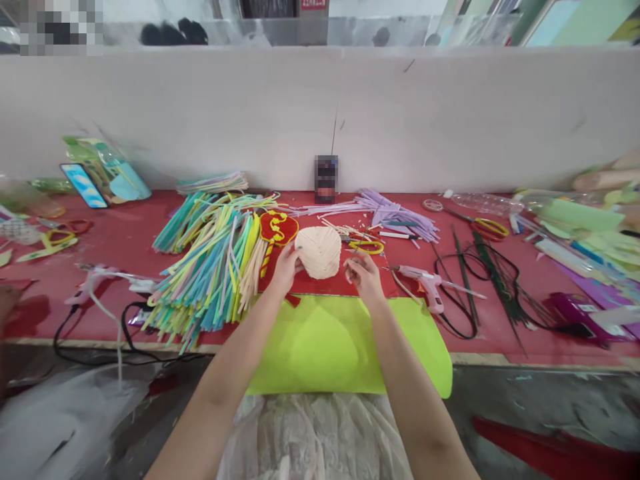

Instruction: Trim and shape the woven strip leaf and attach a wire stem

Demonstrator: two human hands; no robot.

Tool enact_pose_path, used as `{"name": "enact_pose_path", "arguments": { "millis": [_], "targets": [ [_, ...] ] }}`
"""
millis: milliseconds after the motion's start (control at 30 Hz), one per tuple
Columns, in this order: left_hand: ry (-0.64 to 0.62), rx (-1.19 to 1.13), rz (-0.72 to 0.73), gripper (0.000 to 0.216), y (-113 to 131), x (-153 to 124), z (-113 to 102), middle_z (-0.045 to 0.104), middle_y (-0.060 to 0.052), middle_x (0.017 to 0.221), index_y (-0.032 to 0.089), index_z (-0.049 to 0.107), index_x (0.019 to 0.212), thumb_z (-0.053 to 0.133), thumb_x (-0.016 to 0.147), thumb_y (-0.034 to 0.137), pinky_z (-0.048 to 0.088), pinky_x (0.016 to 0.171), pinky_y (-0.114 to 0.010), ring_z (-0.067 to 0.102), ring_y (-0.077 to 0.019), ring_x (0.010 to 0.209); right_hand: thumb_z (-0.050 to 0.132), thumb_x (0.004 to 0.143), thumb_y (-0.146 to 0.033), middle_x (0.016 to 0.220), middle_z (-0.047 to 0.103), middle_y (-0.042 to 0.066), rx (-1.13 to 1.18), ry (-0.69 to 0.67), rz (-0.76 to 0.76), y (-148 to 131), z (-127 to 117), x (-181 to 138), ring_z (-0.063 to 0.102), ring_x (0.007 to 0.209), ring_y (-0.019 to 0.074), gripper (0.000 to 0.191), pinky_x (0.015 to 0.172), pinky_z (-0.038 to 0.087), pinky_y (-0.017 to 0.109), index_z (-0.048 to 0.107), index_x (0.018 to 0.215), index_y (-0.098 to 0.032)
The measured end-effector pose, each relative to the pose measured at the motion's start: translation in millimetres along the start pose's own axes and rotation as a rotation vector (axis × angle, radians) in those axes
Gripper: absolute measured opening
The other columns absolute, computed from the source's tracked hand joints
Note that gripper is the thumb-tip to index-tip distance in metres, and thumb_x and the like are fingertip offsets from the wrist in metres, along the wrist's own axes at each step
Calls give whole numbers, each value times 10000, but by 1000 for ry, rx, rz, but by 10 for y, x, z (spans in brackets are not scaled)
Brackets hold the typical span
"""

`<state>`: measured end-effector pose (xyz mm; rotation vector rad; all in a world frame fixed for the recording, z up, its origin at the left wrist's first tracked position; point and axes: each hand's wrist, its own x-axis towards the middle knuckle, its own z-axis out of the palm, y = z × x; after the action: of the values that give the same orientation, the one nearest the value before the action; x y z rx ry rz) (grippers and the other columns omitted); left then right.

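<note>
Over the red sheet (325, 287), L hand (286, 267) pinching the cream pipe-cleaner panel (319, 252) by its left rim; R hand (363, 272) curled just beside, can't tell if holding anything; panel prob. light, bendy, crushable, edges best

The single head-worn view looks forward and down, at close range, over the long red-topped table (125, 230) toward the flat pale-grey partition (225, 113), with the bare left hand (285, 268) and bare right hand (366, 272) near mid-view.
</note>
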<state>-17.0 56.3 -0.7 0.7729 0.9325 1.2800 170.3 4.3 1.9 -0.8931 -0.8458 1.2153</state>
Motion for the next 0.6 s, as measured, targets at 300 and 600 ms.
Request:
{"name": "enact_pose_path", "arguments": {
  "millis": [300, 600],
  "targets": [
    [61, -306, -152, 229, -71, 106, -106, 710, -107, 936, 111, 634, 973, 588, 758, 176, 502, 870, -329, 659, -196, 926, 637, 674, -285, 530, 513, -71, 17, -1, 143, -36, -44, -36, 432, 339, 65, 177, 298, 332, 191, 540, 795, -200],
    [13, -388, -239, 279, 99, 44, -19, 704, -111, 1001, 72, 604, 1092, 498, 841, 127, 495, 914, -239, 647, -179, 987, 636, 740, -410, 654, 550, -67, -164, -129, -31, -63, 61, -102, 464, 385, 67, 512, 327, 379, 201, 472, 1201, -257]
  ]
}}
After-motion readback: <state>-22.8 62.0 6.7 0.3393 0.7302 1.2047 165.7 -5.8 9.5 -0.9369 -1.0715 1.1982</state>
